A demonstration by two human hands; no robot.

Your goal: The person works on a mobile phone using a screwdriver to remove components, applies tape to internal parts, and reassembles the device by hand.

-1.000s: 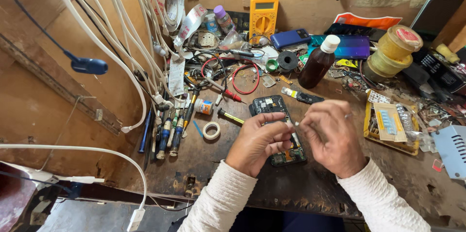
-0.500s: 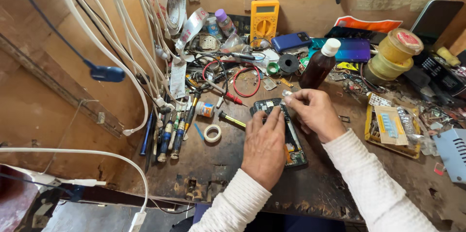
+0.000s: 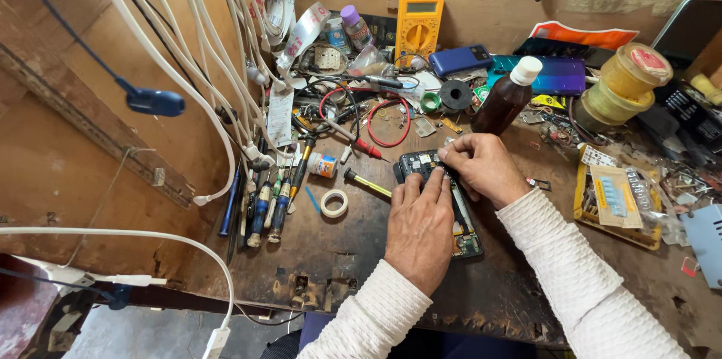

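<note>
An opened dark phone point(image 3: 466, 233) with its circuit board showing lies on the worn wooden bench point(image 3: 316, 254). My left hand point(image 3: 420, 227) lies flat over its middle and presses it down, fingers pointing to the phone's upper end. My right hand point(image 3: 481, 169) is curled over that upper end, with thumb and forefinger pinched at the top edge. Whether the pinch holds a small part or tool is hidden by the fingers. Both sleeves are white knit.
A yellow-handled screwdriver point(image 3: 366, 182) and tape roll point(image 3: 334, 202) lie left of the phone. Several screwdrivers point(image 3: 263, 205) line the left side under hanging white cables point(image 3: 218, 81). Behind stand a brown bottle point(image 3: 508, 96), a yellow multimeter point(image 3: 418, 24) and other phones point(image 3: 460, 60). A yellow parts tray point(image 3: 613, 201) sits right.
Both hands moved up the phone. The left hand went from gripping its side to lying flat on it, and the right hand came in from the right onto the top edge.
</note>
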